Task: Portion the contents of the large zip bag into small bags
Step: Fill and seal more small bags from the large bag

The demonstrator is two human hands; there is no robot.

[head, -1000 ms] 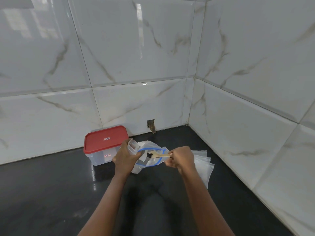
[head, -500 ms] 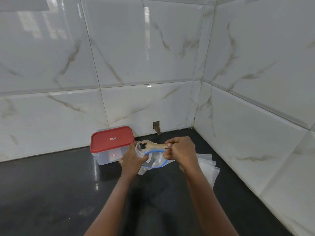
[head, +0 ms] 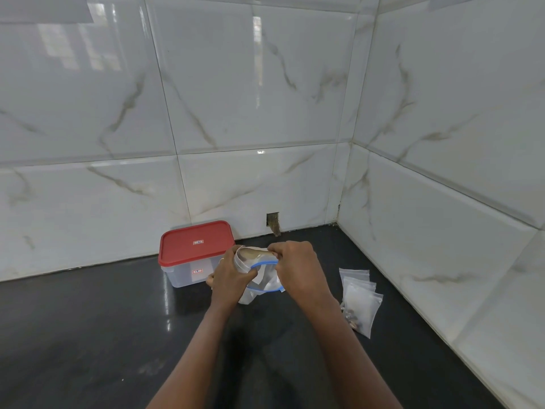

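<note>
- A clear container (head: 188,274) with a red lid (head: 197,246) stands at the far side of the dark tabletop (head: 88,335), just left of the hands.
- The left hand (head: 231,276) curls its fingers round the mouth of a small clear bag (head: 242,262).
- A wooden spoon (head: 255,254) is tipped over that bag's mouth.
- The large zip bag (head: 265,280), blue-rimmed and gaping, sits between both hands, just right of the container.
- The right hand (head: 299,268) pinches the spoon's handle, fingers curled.
- A fanned stack of small bags (head: 361,293) lies on the tabletop to the right, apart from the hands. One of them holds dark bits.

Container (head: 197,255) labels too small to read.
</note>
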